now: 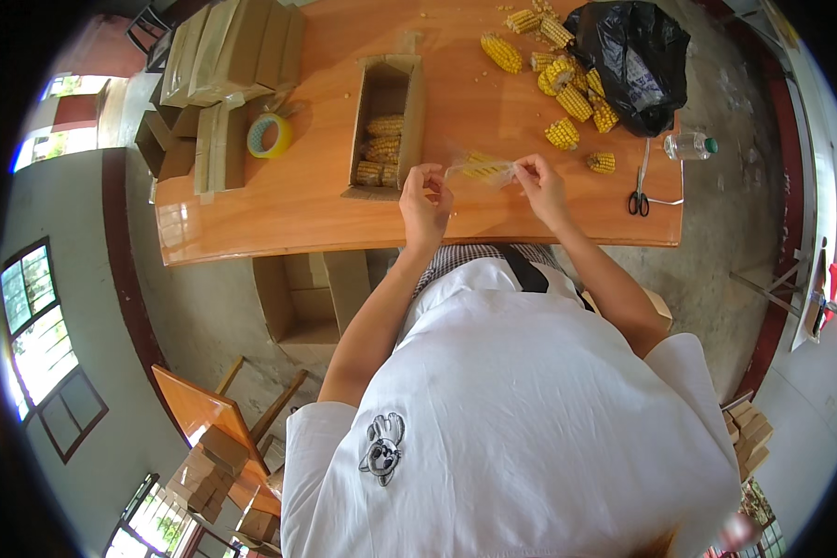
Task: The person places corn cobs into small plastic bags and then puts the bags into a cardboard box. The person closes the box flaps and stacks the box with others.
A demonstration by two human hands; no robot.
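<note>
Between my two hands is a clear plastic bag [499, 171], stretched just above the table near its front edge. A yellow corn cob piece [480, 164] shows through the plastic; whether it lies inside or beneath is hard to tell. My left hand [427, 208] pinches the bag's left edge. On the other side, my right hand [540, 187] grips the gathered right end between thumb and fingers. Just left of my left hand stands an open cardboard box [413, 104], holding several wrapped corn cobs [382, 150] in its near half.
Loose corn cobs [573, 102] lie beside a black plastic bag [631, 63]. Scissors [639, 201] and a clear bottle [686, 146] are at the table's right edge. Yellow tape [268, 135] and stacked cardboard boxes [234, 52] stand left. An open carton [310, 300] sits below the table [307, 223].
</note>
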